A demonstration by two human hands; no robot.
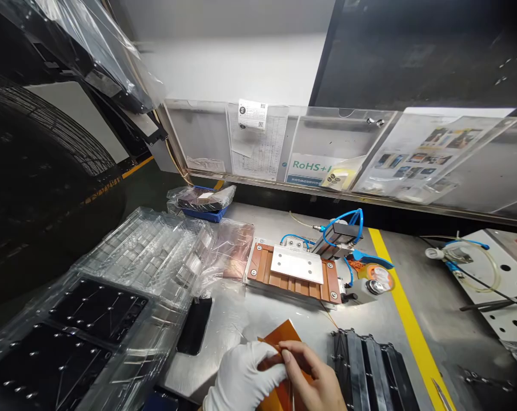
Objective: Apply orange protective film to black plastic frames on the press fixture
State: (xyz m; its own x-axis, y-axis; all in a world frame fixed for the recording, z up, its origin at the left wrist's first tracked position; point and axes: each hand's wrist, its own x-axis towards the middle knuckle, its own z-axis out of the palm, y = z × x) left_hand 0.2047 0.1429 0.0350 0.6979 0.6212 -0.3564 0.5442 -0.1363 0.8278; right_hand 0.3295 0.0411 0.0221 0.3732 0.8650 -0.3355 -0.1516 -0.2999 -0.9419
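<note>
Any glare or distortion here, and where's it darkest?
Head view: glare on the plastic trays and steel table; head view: outer edges look stretched; head view: darkest at far left and upper right, while the gloved left hand is bright.

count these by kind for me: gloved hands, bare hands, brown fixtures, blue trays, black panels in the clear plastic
Gloved left hand: 1
Bare right hand: 1
Brown fixture: 1
Blue tray: 1
Black panels: 2
Total: 6
</note>
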